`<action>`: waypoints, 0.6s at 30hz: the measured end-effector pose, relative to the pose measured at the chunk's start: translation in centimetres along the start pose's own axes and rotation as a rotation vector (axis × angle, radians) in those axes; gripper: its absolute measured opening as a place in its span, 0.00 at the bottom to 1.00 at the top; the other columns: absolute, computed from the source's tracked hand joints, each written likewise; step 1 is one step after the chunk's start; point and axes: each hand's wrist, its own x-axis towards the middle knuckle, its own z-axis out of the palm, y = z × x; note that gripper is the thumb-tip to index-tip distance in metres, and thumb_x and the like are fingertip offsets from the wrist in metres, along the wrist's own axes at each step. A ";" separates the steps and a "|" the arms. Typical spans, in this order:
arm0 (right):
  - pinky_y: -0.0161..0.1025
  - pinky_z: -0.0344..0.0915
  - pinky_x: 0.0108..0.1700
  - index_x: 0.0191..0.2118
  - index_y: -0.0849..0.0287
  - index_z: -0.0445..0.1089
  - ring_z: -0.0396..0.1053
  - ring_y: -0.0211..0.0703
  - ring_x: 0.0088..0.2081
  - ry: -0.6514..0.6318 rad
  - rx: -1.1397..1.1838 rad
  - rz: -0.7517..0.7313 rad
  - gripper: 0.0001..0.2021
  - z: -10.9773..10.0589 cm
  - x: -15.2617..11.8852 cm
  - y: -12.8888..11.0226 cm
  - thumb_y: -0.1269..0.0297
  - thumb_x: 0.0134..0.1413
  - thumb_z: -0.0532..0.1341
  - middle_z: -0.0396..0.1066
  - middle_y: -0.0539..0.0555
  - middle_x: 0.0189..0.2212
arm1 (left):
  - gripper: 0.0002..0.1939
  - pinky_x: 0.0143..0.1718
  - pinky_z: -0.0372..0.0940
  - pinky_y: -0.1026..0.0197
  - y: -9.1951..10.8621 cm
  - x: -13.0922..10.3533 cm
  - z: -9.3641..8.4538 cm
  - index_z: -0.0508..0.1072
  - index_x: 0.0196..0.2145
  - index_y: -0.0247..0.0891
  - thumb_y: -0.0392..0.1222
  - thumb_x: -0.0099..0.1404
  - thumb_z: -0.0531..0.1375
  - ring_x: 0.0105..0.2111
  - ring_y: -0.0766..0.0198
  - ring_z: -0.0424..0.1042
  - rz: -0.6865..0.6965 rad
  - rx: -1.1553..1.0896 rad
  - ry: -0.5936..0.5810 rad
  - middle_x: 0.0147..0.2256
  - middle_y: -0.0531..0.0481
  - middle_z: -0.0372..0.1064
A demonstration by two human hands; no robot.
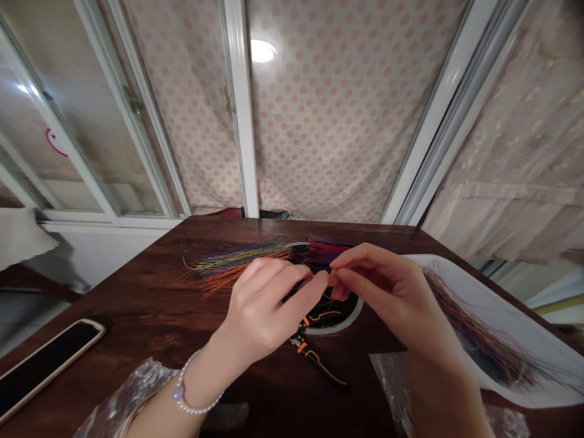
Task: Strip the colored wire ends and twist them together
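My left hand (274,304), with a pearl bracelet at the wrist, reaches in over the middle of the table, its fingers bent and pinched together. Its fingertips meet those of my right hand (378,280), whose thumb and forefinger are also pinched. Whatever lies between the fingertips is too small to make out. Below the hands is a round black tray (351,307) with a pale rim. Pliers with black and orange handles (319,362) lie at its near edge. Orange wires (223,278), yellow and blue wires (237,258) and magenta wires (325,249) lie around the tray.
A white bin (460,267) of mixed coloured wires stands at the right. A phone (50,365) lies at the left edge of the dark wooden table (150,292). Clear plastic bags (132,395) are near both forearms. Behind the table hangs a dotted curtain (328,134).
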 end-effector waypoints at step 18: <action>0.34 0.74 0.33 0.35 0.55 0.75 0.75 0.38 0.28 0.241 -0.533 -0.363 0.08 1.4 -1.0 0.6 0.77 0.56 0.63 0.78 0.48 0.29 | 0.03 0.26 0.59 0.61 0.1 -0.3 0.4 0.75 0.37 0.34 0.31 0.67 0.61 0.22 0.67 0.68 -0.184 0.061 0.006 0.24 0.53 0.74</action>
